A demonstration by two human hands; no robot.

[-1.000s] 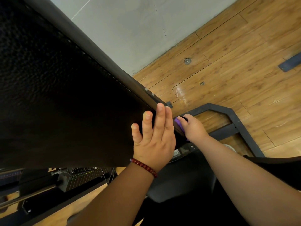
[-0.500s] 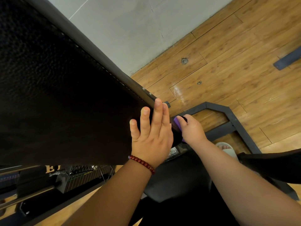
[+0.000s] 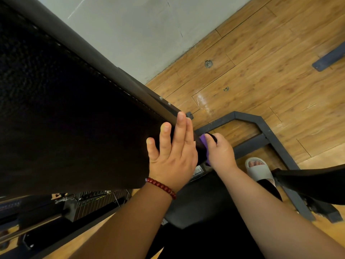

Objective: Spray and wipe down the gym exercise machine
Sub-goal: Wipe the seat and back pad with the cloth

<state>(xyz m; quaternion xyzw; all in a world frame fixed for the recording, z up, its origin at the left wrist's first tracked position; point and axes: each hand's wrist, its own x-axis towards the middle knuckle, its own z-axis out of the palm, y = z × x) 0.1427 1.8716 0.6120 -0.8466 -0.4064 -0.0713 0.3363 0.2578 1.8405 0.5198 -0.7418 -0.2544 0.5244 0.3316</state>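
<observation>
The black pad (image 3: 74,118) slants lengthwise from upper left down to the left hand (image 3: 173,161), which lies flat on it with straight fingers. Just beside it, the right hand (image 3: 221,154) pinches what seems a purple cloth (image 3: 203,142) against the pad's edge.

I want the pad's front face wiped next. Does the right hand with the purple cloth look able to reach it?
Probably, but not directly: the right hand grips the purple cloth at the edge of the black pad, and the left hand lies flat on its near corner. The rest is bare.
</observation>
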